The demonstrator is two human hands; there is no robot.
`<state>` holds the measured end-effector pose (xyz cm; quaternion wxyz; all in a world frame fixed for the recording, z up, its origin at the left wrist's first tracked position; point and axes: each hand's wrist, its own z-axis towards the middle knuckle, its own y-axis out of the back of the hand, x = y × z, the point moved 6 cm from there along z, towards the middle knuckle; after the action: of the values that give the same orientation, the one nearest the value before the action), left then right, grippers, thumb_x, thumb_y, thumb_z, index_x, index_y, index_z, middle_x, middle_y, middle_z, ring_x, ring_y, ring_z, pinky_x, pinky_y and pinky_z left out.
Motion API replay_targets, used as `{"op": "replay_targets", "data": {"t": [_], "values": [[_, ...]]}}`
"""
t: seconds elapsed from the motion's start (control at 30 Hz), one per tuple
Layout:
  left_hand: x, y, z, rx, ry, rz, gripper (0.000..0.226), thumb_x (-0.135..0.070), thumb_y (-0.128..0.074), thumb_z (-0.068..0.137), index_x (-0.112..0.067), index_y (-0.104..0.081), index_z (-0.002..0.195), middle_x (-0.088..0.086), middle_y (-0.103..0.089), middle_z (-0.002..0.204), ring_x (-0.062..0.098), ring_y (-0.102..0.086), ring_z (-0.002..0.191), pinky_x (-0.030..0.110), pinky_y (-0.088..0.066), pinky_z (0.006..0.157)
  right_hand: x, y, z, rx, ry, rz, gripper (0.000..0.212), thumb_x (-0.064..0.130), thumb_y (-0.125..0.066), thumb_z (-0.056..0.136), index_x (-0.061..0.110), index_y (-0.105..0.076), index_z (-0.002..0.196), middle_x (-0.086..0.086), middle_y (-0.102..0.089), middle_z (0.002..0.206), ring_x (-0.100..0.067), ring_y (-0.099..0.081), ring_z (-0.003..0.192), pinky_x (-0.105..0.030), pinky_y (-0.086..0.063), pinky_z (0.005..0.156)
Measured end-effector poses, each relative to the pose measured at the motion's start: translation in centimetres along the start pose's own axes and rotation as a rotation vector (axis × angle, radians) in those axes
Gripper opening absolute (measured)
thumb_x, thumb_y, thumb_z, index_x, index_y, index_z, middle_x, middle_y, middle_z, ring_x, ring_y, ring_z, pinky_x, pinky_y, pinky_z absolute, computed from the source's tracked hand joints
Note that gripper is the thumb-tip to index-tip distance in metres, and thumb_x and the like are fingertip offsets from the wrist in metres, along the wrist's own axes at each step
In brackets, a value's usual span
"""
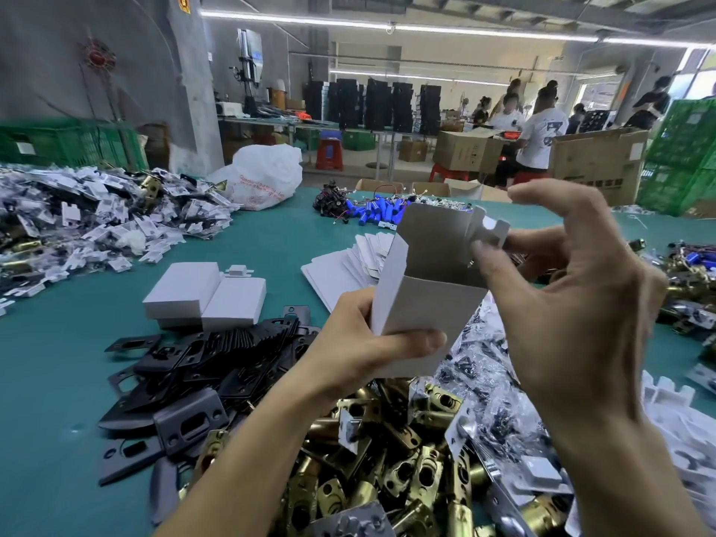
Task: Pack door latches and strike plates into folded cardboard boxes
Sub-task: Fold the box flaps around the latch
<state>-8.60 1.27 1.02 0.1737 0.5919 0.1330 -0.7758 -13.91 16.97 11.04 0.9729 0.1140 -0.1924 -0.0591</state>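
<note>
My left hand [360,343] grips the lower half of an upright grey cardboard box [422,304], its top open and flaps standing. My right hand [573,304] is raised beside the box and pinches its right top flap [489,229] between thumb and finger. The inside of the box looks dark and I cannot tell what is in it. Below my hands lies a heap of brass door latches [387,470]. Black strike plates [201,366] are piled at the lower left.
Closed white boxes [205,300] sit on the green table [58,381], flat box blanks [345,265] behind my left hand. Bagged screws [480,366] lie right of the latches. A heap of bagged parts [97,222], a white plastic sack [263,176] and blue cylinders [376,211] lie farther back. People work at the far right.
</note>
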Motion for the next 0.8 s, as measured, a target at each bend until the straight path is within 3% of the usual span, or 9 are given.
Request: {"op": "replay_targets", "data": {"t": [0.13, 0.23, 0.37, 0.53, 0.6, 0.67, 0.7, 0.8], "values": [[-0.4, -0.3, 0.1, -0.023, -0.059, -0.035, 0.030, -0.020, -0.079, 0.072, -0.016, -0.074, 0.101, 0.008, -0.074, 0.095, 0.019, -0.069, 0.086, 0.040, -0.059, 0.079, 0.3, -0.5, 0.0, 0.020, 0.067, 0.004, 0.008, 0.021, -0.074, 0.090, 0.019, -0.069, 0.096, 0.007, -0.068, 0.081, -0.009, -0.058, 0.062, -0.023, -0.047, 0.058], [-0.9, -0.6, 0.1, -0.005, -0.123, -0.061, 0.028, -0.010, -0.077, 0.073, -0.012, -0.072, 0.101, 0.006, -0.071, 0.090, 0.020, -0.067, 0.084, 0.038, -0.059, 0.077, 0.4, -0.5, 0.0, 0.012, 0.078, 0.024, 0.005, 0.020, -0.076, 0.087, 0.017, -0.073, 0.088, 0.003, -0.062, 0.083, -0.007, -0.050, 0.067, -0.009, -0.037, 0.062], [-1.4, -0.8, 0.1, 0.015, -0.195, -0.083, 0.040, 0.001, -0.073, 0.071, -0.003, -0.064, 0.110, 0.001, -0.066, 0.089, 0.014, -0.063, 0.083, 0.026, -0.053, 0.065, 0.6, -0.5, 0.0, 0.002, 0.082, 0.085, 0.010, 0.023, -0.079, 0.086, 0.015, -0.074, 0.086, -0.002, -0.063, 0.090, -0.012, -0.058, 0.075, -0.022, -0.047, 0.060], [-1.2, -1.3, 0.0, 0.023, -0.195, -0.050, 0.050, 0.003, -0.076, 0.068, -0.028, -0.071, 0.107, -0.007, -0.072, 0.099, 0.015, -0.066, 0.094, 0.032, -0.055, 0.078, 0.9, -1.2, -0.1, 0.074, 0.106, 0.216, 0.008, 0.017, -0.076, 0.088, 0.009, -0.074, 0.088, -0.001, -0.069, 0.089, -0.015, -0.068, 0.081, -0.037, -0.057, 0.059], [-0.5, -1.6, 0.1, 0.062, -0.123, -0.008, 0.048, -0.001, -0.078, 0.070, -0.025, -0.070, 0.111, -0.003, -0.072, 0.101, 0.018, -0.066, 0.095, 0.035, -0.056, 0.078, 0.8, -1.5, -0.3, 0.093, 0.105, 0.208, 0.007, 0.014, -0.075, 0.088, 0.007, -0.075, 0.087, -0.002, -0.070, 0.088, -0.017, -0.068, 0.078, -0.039, -0.058, 0.059], [0.2, -1.8, 0.2, 0.090, -0.067, 0.042, 0.045, -0.006, -0.079, 0.074, -0.020, -0.066, 0.114, -0.004, -0.071, 0.099, 0.012, -0.066, 0.093, 0.025, -0.054, 0.073, 0.8, -1.8, -0.4, 0.100, 0.098, 0.181, 0.004, 0.011, -0.076, 0.087, 0.008, -0.074, 0.085, -0.002, -0.070, 0.086, -0.016, -0.067, 0.076, -0.038, -0.057, 0.059], [0.4, -1.7, 0.2, 0.080, -0.044, 0.062, 0.042, -0.010, -0.078, 0.075, -0.019, -0.066, 0.114, 0.002, -0.071, 0.099, 0.015, -0.066, 0.091, 0.025, -0.053, 0.072, 0.7, -1.9, -0.5, 0.094, 0.090, 0.150, 0.003, 0.010, -0.076, 0.086, 0.009, -0.075, 0.084, -0.002, -0.070, 0.085, -0.015, -0.066, 0.076, -0.036, -0.056, 0.059], [0.7, -1.6, 0.4, 0.044, -0.011, 0.101, 0.037, -0.016, -0.076, 0.074, -0.016, -0.068, 0.111, 0.022, -0.067, 0.104, 0.034, -0.066, 0.091, 0.041, -0.054, 0.073, 0.3, -1.9, -0.4, 0.098, 0.056, 0.054, 0.005, 0.012, -0.075, 0.086, 0.011, -0.074, 0.081, 0.001, -0.069, 0.081, -0.014, -0.063, 0.073, -0.033, -0.050, 0.063]]}}
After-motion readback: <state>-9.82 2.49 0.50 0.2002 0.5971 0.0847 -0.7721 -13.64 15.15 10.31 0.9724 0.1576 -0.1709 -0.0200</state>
